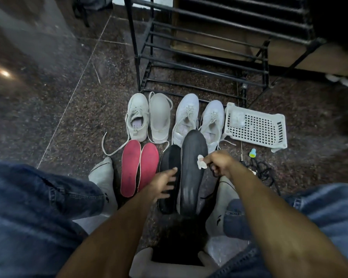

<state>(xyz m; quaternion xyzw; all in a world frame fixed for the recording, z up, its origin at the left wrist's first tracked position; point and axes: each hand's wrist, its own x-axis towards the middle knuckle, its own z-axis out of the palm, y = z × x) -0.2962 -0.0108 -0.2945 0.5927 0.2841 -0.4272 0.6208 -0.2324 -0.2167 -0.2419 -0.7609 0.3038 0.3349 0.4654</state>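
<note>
Black insole (192, 171), streaked pale near its heel, sits on the floor before the person. Right hand (219, 163) pinches a white wipe (201, 164) against the insole's right edge. Left hand (165, 182), fingers spread flat, rests on a second insole (170, 155) just left of it. Advise bracing the streaked insole and wiping lengthwise toward the streaks.

Dim indoor light. Glare spot on floor (5, 73), left. Heavy shadow top right behind rack (136, 57). Wide-angle bend at edges; fg soft, slight blur overall.
</note>
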